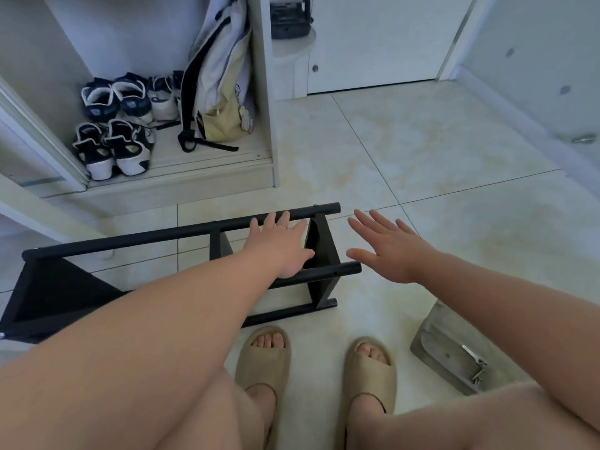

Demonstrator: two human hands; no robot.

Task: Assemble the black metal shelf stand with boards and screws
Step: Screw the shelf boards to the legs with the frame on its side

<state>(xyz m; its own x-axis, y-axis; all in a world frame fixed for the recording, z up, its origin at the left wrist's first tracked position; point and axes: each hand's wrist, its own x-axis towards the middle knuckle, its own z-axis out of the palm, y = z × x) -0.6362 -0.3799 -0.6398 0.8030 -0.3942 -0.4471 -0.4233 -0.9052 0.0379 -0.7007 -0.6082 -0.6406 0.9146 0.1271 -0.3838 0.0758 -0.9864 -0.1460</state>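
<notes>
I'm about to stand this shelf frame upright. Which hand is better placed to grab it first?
Left. The left hand is spread over the rails of the black stand; the right hand hovers open past its end, above the floor.

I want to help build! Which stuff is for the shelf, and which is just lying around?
For the job:
black shelf stand, lying on the floor
grey block with metal bits on it, probably
left hand and right hand, both open

Just lying about:
sneakers
backpack
</notes>
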